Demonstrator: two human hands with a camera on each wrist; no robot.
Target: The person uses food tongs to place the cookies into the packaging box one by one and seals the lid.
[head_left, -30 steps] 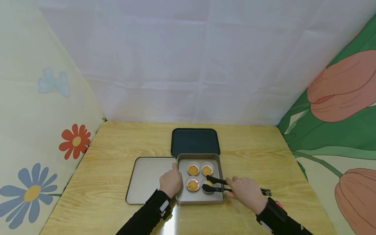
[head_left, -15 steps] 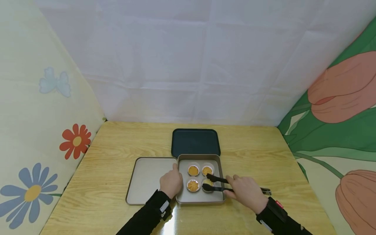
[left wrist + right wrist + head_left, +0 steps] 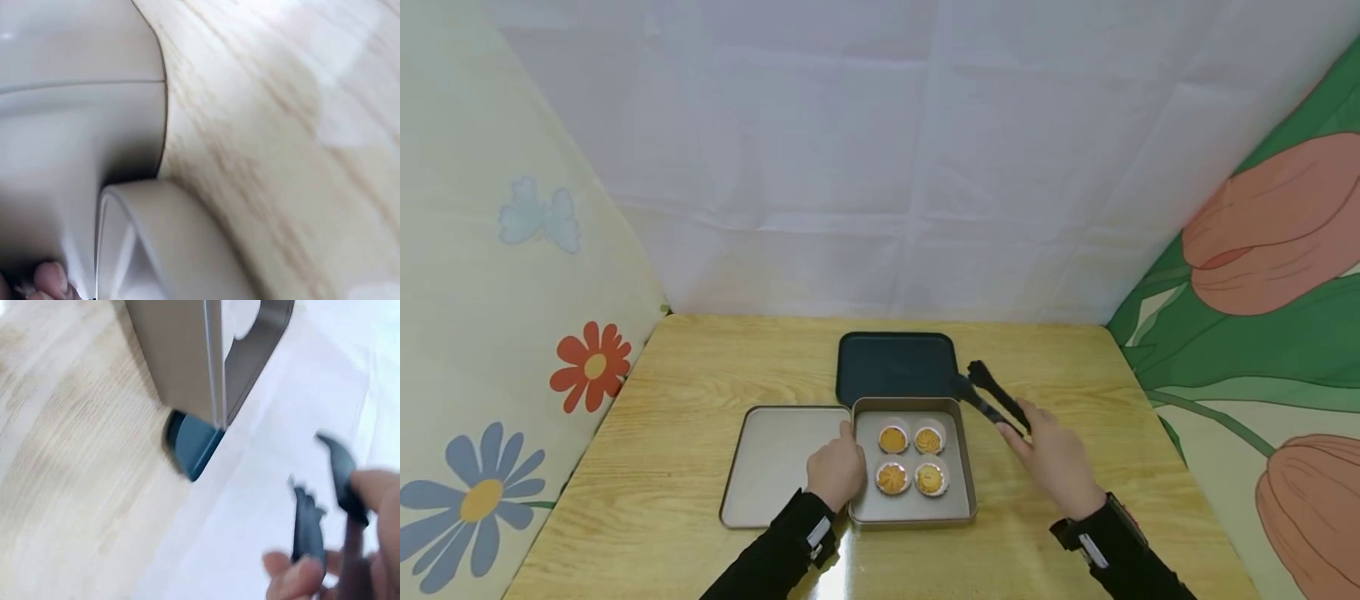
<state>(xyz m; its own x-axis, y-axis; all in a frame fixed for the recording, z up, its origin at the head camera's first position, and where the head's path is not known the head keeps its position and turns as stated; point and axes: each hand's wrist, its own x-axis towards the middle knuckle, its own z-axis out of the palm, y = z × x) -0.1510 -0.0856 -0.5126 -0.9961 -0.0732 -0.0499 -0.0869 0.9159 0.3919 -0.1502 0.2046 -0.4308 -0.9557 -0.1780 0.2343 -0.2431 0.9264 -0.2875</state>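
Observation:
In the head view, a deep square metal baking pan point(image 3: 955, 508) holds several small cupcakes point(image 3: 892, 478) in pale paper cups. My left hand point(image 3: 837, 467) grips the pan's left rim; in the left wrist view only a few fingertips point(image 3: 51, 280) show near the metal wall. My right hand point(image 3: 1060, 462) holds black-tipped tongs point(image 3: 999, 395) above the table at the pan's back right. The tongs' two tips stand apart with nothing between them. In the right wrist view the tongs point(image 3: 308, 531) are blurred, with fingers around their arms.
Left of the pan lies a flat metal lid or tray point(image 3: 782, 467). A dark green-blue tray point(image 3: 895, 367) sits directly behind the pan. The wooden table point(image 3: 1037, 358) ends at a white cloth point(image 3: 880, 208) at the back, with flowered cloths on both sides.
The right hand has lifted the tongs off the front right cupcake and moved them back and right, out of the pan. That cupcake stays in the pan. My left hand has not moved.

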